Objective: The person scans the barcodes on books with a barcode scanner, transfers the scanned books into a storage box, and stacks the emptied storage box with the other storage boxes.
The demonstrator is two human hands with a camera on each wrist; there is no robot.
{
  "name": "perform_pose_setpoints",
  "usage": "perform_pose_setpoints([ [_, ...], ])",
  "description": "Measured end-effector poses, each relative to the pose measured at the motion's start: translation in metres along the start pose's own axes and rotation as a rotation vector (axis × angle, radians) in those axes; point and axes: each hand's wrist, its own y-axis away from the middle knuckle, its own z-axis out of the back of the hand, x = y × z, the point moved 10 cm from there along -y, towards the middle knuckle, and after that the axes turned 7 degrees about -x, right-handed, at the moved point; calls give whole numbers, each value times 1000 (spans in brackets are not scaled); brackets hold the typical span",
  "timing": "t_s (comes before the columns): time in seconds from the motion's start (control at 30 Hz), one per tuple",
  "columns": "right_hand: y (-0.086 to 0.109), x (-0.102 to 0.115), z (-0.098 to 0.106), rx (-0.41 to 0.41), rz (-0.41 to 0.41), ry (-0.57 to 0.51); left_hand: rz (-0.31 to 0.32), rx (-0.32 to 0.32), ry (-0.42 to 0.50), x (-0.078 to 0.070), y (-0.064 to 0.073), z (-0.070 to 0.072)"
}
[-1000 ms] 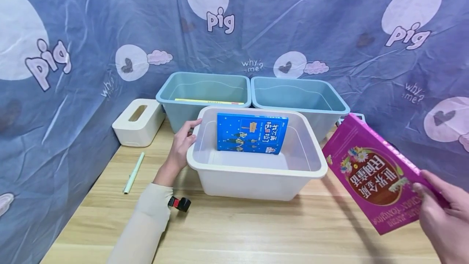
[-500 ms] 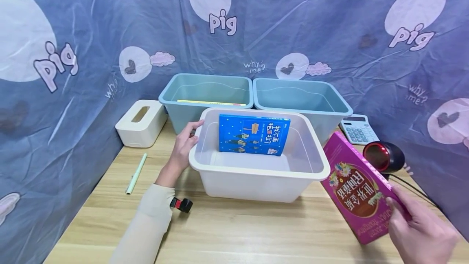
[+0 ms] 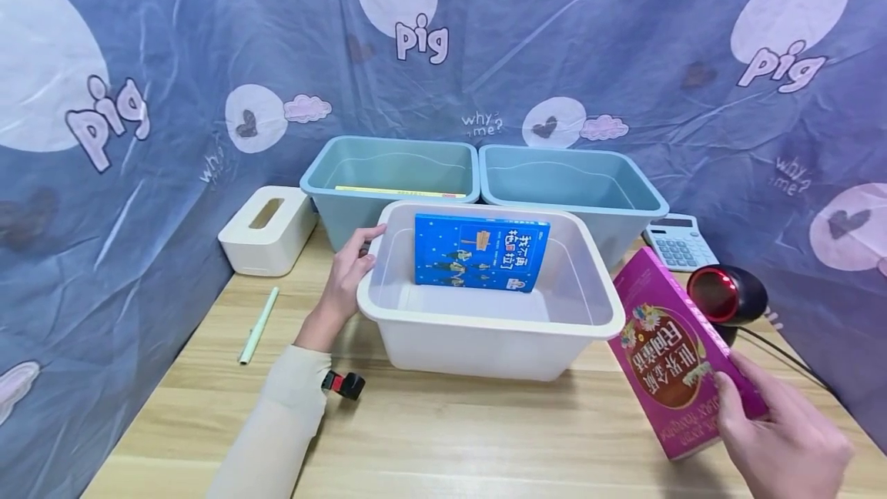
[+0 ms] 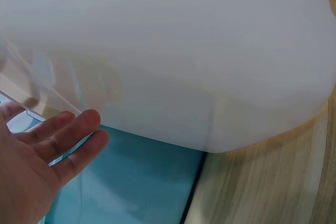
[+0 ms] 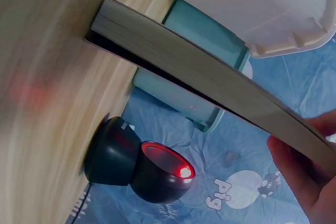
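A white plastic bin (image 3: 478, 349) stands on the table, with a blue book (image 3: 481, 252) upright inside it. My left hand (image 3: 343, 279) rests against the bin's left rim. In the left wrist view, its fairly straight fingers (image 4: 76, 135) touch the bin's outer wall; the thumb is hidden there. To the bin's right, my right hand (image 3: 783, 426) grips a thick magenta book (image 3: 675, 360) by its near end, thumb on the front cover. The book is tilted, its far corner close to the bin's right side. Its page edges show in the right wrist view, raised off the table.
Two blue-green bins (image 3: 575, 183) stand behind the white one; a yellow-edged book (image 3: 400, 192) lies in the left one. At left are a white tissue box (image 3: 266, 241) and a light green pen (image 3: 259, 326). A calculator (image 3: 679, 243) and black scanner (image 3: 738, 295) stand at right.
The magenta book and my right hand have moved left and slightly down, closer to the white bin, uncovering the calculator and scanner. My left hand stays at the rim.
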Motion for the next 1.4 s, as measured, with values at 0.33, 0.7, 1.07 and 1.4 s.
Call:
perform_pose_setpoints([
  [0.33, -4, 7, -8, 85, 14, 20, -14, -18, 3, 1, 0, 2],
  [0.7, -6, 1, -16, 95, 3, 76, -20, -21, -6, 1, -1, 2],
  [1.07, -12, -1, -18, -61, -2, -51, -26, -22, -2, 1, -1, 2],
  [1.4, -56, 7, -15, -265, -56, -170, -32, -23, 0, 0, -1, 0],
])
